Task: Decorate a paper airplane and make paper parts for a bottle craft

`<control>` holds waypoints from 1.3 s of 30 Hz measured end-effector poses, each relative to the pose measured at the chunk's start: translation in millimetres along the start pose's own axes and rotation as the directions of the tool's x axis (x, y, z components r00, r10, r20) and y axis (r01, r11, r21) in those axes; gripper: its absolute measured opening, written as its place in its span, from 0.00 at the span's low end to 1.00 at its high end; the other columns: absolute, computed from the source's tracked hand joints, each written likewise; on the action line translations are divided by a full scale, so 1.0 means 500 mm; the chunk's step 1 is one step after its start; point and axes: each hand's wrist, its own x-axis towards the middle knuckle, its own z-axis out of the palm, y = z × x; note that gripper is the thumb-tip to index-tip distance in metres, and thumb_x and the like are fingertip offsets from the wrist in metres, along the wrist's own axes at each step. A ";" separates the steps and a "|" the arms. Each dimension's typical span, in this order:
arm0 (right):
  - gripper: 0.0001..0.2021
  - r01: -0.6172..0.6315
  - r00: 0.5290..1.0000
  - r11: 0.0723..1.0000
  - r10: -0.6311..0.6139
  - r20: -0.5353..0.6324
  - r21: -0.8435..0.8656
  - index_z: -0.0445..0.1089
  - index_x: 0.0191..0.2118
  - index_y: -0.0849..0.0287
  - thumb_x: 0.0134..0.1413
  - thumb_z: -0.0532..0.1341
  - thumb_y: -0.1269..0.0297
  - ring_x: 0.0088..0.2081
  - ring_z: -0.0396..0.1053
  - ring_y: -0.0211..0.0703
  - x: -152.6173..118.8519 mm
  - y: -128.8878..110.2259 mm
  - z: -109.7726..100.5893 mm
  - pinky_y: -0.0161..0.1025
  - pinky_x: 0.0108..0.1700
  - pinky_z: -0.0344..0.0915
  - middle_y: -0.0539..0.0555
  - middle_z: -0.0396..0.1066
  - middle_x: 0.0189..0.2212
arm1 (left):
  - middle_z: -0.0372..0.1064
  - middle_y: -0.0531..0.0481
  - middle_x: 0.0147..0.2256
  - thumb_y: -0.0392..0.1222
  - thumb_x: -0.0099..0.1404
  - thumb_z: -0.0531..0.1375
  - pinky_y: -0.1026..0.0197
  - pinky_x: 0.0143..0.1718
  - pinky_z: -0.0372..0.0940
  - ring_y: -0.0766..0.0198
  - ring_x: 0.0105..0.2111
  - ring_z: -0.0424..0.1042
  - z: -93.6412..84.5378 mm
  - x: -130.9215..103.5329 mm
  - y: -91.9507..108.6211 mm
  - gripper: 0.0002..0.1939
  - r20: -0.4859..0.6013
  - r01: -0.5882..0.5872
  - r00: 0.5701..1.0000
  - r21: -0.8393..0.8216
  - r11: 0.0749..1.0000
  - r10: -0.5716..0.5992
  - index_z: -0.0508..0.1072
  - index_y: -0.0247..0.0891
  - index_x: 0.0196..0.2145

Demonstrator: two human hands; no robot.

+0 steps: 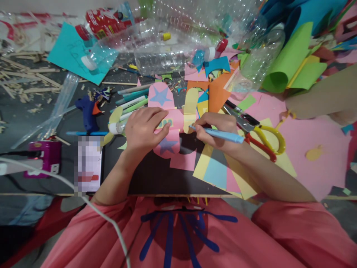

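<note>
A toy airplane (177, 116) made from a bottle wrapped in pink paper lies on the dark table, its wings bearing blue stars. Yellow blades sit by the white cap (116, 128) at its left end, and a yellow paper strip (190, 102) crosses its right end. My left hand (145, 128) grips the body from the left, fingers over the top and thumb beside the green-dotted yellow patch. Pinched in my right hand (216, 128) is a light blue marker (223, 134), its tip at the yellow strip.
Clear plastic bottles (164, 56) crowd the back. On the left are a blue glue gun (87, 111), wood sticks (41, 80) and a phone (89, 163). Scissors (259, 136) and coloured paper (315, 149) lie on the right, where another person's arm (326, 93) reaches in.
</note>
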 end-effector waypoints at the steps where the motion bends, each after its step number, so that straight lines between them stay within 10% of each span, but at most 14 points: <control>1: 0.10 0.004 1.000 1.000 -0.004 0.001 -0.006 0.66 0.24 0.56 0.56 0.57 0.71 0.22 0.65 0.36 -0.001 0.001 0.002 0.35 0.25 0.59 0.49 0.70 0.21 | 0.79 0.46 0.39 0.49 0.70 0.54 0.55 0.42 0.66 0.56 0.41 0.76 0.001 0.000 0.000 0.16 -0.006 -0.003 1.000 0.001 1.000 0.003 0.79 0.40 0.43; 13: 0.10 0.012 1.000 1.000 -0.012 0.024 -0.002 0.66 0.25 0.55 0.58 0.57 0.70 0.22 0.67 0.37 -0.005 -0.007 0.007 0.35 0.25 0.61 0.49 0.71 0.21 | 0.79 0.46 0.40 0.49 0.69 0.56 0.54 0.43 0.66 0.55 0.41 0.76 0.001 -0.001 -0.002 0.15 -0.017 -0.012 1.000 -0.011 1.000 0.012 0.78 0.40 0.43; 23: 0.09 -0.300 0.940 0.876 0.339 -0.037 0.378 0.71 0.32 0.54 0.58 0.65 0.56 0.24 0.69 0.38 0.006 0.008 -0.009 0.38 0.26 0.66 0.48 0.72 0.25 | 0.79 0.46 0.41 0.48 0.69 0.55 0.53 0.45 0.66 0.54 0.43 0.75 -0.002 -0.002 -0.004 0.15 0.030 0.022 0.999 -0.046 0.999 -0.021 0.78 0.41 0.45; 39: 0.11 -0.341 0.933 0.882 0.361 -0.002 0.325 0.69 0.29 0.56 0.58 0.64 0.56 0.23 0.69 0.38 0.002 0.007 -0.003 0.37 0.26 0.64 0.48 0.72 0.22 | 0.78 0.45 0.41 0.50 0.69 0.54 0.51 0.45 0.66 0.52 0.43 0.75 -0.005 0.002 0.002 0.15 0.088 0.077 0.993 -0.046 0.996 -0.073 0.78 0.43 0.44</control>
